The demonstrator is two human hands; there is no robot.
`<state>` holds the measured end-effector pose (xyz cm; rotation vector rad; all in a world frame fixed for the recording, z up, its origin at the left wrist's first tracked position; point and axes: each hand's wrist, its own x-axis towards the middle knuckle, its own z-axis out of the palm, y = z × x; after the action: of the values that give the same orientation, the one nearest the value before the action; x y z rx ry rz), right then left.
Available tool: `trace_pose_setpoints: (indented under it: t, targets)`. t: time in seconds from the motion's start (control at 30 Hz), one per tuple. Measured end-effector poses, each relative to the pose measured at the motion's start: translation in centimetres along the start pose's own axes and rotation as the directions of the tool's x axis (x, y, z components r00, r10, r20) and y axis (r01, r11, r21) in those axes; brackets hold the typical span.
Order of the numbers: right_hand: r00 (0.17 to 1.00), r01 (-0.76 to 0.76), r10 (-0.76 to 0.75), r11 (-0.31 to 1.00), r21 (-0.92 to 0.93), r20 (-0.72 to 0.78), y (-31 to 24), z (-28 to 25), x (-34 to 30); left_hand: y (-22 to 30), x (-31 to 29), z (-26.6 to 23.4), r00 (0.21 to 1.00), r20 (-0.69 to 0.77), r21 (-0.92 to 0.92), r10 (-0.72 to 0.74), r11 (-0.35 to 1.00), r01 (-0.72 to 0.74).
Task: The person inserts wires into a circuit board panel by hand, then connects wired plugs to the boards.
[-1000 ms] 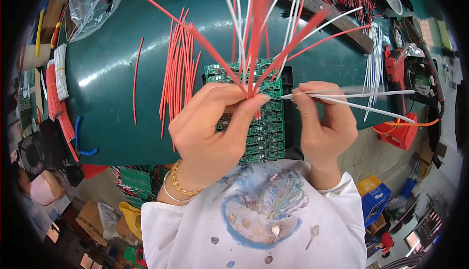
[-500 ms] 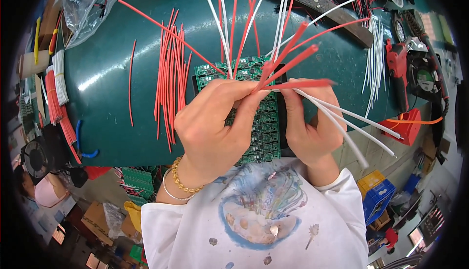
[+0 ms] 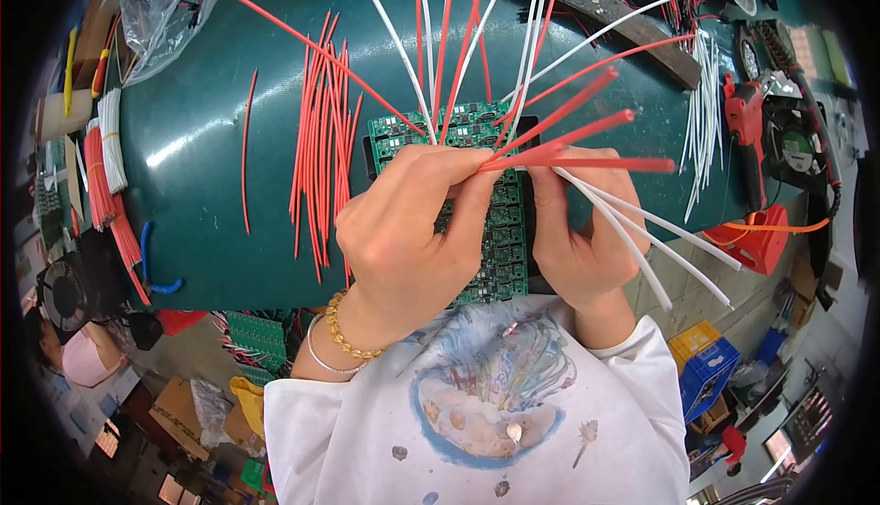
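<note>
My left hand (image 3: 412,221) pinches red wires (image 3: 614,164) near one end, above the green circuit boards (image 3: 500,248); my right hand (image 3: 587,239) grips white wires (image 3: 635,248) just beside. Judgement: a pinch near the tips, free ends fanned apart, should make single wires easier to separate.

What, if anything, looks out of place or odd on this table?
A single red wire lies on the green table, apart from and left of the pile of red wires, so it looks slightly stray. Nothing looks spilled or damaged around the left hand or right hand.
</note>
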<state>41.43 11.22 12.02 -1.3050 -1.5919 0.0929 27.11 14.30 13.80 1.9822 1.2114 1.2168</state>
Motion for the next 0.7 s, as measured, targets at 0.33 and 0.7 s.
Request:
trace_pose_setpoints:
  t: [0.33,0.7]
  targets:
    - [0.999,0.042,-0.042,0.999,0.001,-0.034,0.0,0.4,0.8,-0.3,-0.2,0.3,0.994,-0.013,0.054,0.106,0.993,-0.106]
    - [0.981,-0.196,0.195,0.980,0.043,0.019,-0.2,0.0,0.2,0.9,0.8,-1.1,0.998,0.061,0.060,0.032,0.998,-0.036]
